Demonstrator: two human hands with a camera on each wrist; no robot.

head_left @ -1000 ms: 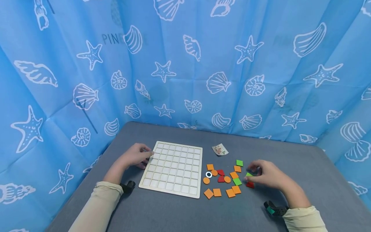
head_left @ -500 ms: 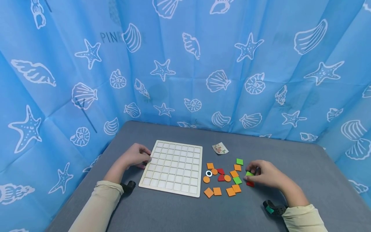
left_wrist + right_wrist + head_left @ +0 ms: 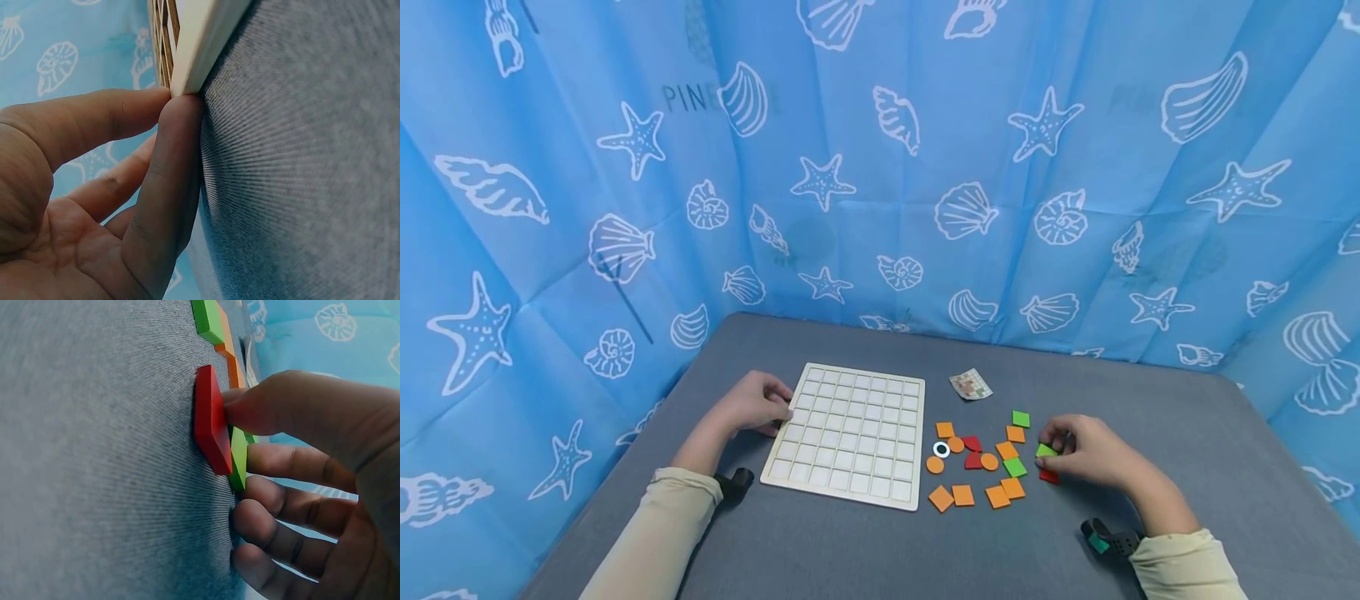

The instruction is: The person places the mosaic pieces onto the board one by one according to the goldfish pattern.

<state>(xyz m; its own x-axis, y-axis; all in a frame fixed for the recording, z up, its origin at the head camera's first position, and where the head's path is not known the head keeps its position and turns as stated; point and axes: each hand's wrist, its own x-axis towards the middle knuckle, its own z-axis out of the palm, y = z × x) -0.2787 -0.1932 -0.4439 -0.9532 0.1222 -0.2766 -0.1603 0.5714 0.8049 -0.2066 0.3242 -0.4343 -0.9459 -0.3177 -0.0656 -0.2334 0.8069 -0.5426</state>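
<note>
My left hand [image 3: 751, 403] is at the left edge of a pale square board [image 3: 850, 437] with a grid of shallow cells. In the left wrist view its thumb and index fingertip [image 3: 181, 115] meet at the board's rim, pinching it. My right hand [image 3: 1090, 451] is low over the table at the right. Its thumb and index finger are on either side of a flat green tile [image 3: 239, 464], pinching it. A red tile [image 3: 211, 422] lies right beside, under the thumb, and is partly hidden in the head view. The other right fingers are loosely bent.
Between board and right hand lie loose pieces: orange squares [image 3: 963, 496], orange discs [image 3: 989, 462], red pieces [image 3: 973, 461], green squares [image 3: 1020, 419] and a white ring [image 3: 941, 450]. A small patterned card [image 3: 971, 384] lies behind them on the grey table [image 3: 880, 558]. A blue curtain [image 3: 880, 167] surrounds the table.
The left thumb has drawn back a little from over the board to its left rim. My right hand stays nearly in place around the green tile. The board and loose pieces lie as before.
</note>
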